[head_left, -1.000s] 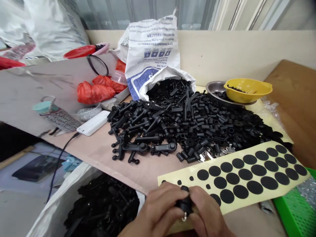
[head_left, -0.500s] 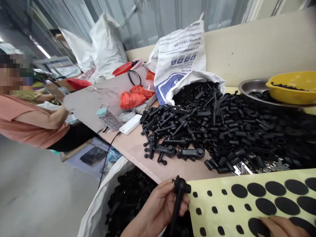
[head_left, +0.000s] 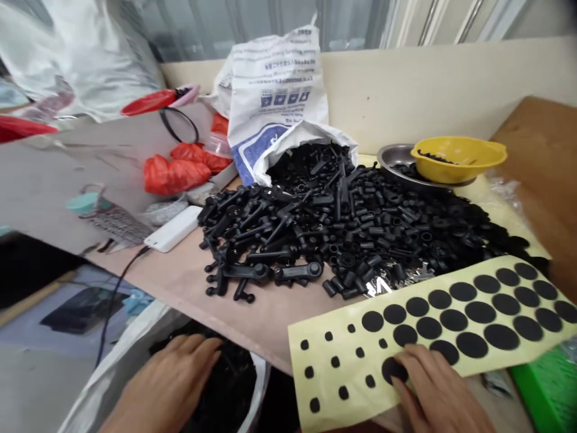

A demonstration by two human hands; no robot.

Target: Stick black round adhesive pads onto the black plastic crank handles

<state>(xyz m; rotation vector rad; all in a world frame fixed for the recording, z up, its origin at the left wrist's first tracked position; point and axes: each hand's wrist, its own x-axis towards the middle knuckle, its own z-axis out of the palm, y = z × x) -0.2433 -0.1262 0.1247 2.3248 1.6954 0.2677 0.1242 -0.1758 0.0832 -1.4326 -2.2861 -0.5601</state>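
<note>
My left hand (head_left: 174, 382) hovers palm down, fingers spread and holding nothing, over the mouth of a white sack of black parts (head_left: 225, 391) below the table edge. My right hand (head_left: 433, 391) rests on a yellow sheet of round black stickers (head_left: 433, 337), fingertips on one large black disc near the sheet's lower edge. A big heap of black plastic handles and small sleeves (head_left: 342, 222) lies on the table beyond the sheet.
A printed white bag (head_left: 277, 102) spills parts at the back. A yellow bowl (head_left: 457, 157) sits in a steel dish (head_left: 392, 157) at the right. Red bags (head_left: 174, 171), a white power bank (head_left: 174, 228) with cable and a green crate (head_left: 545, 385) surround the heap.
The black handle held in my left hand is gone and that hand now hangs open over the sack. My right hand moved onto a black disc. The view swung back right.
</note>
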